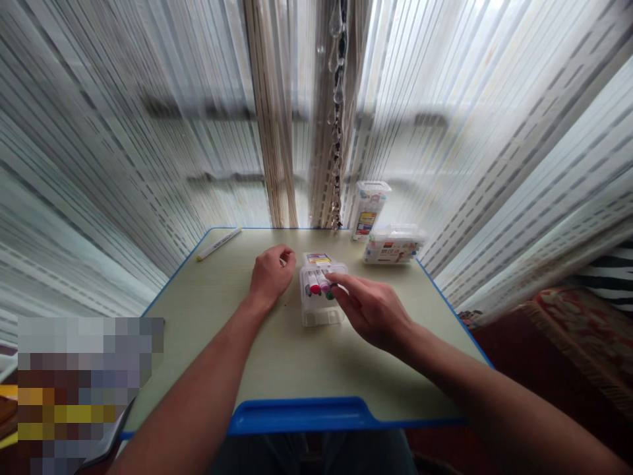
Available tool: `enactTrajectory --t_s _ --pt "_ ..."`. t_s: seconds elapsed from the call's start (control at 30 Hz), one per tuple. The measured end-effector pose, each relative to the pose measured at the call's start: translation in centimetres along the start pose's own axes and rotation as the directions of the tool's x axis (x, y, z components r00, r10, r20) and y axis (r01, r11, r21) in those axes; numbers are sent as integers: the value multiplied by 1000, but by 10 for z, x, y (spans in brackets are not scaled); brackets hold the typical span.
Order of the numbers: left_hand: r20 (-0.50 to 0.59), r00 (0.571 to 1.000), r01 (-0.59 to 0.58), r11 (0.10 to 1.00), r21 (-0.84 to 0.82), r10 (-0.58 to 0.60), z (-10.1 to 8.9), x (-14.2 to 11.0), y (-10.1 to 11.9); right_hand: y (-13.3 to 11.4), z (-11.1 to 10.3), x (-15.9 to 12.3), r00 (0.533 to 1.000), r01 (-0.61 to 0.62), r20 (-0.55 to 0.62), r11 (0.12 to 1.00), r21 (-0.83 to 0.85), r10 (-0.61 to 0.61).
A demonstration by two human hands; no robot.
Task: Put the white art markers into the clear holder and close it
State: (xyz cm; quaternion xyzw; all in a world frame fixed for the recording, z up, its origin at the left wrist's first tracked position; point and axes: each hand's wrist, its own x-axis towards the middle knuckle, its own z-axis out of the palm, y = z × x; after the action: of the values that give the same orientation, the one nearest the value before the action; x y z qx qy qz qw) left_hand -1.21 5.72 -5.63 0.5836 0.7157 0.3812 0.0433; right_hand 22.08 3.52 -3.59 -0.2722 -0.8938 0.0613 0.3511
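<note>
A clear plastic marker case [322,316] lies on the table in front of me, its lid folded open toward me. Several white markers sit inside it, among them a red-capped marker [315,289] and a green-capped marker [330,295]. My right hand [373,309] reaches in from the right, index finger and thumb closed at the green-capped marker. My left hand [271,274] rests on the table just left of the case, fingers curled, with nothing visible in them.
A yellow-tipped marker [219,244] lies at the table's far left. At the back right, one marker case [368,214] stands upright beside another filled marker case [394,247]. The table [198,310] has a blue rim and a blue front tray [304,414]. String curtains hang behind.
</note>
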Motion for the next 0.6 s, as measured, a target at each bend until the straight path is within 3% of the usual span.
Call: enactTrajectory --t_s 0.6 --pt "-10 1000 -4 1000 8 4 4 1 -6 3 1 1 983 90 -157 995 -44 -96"
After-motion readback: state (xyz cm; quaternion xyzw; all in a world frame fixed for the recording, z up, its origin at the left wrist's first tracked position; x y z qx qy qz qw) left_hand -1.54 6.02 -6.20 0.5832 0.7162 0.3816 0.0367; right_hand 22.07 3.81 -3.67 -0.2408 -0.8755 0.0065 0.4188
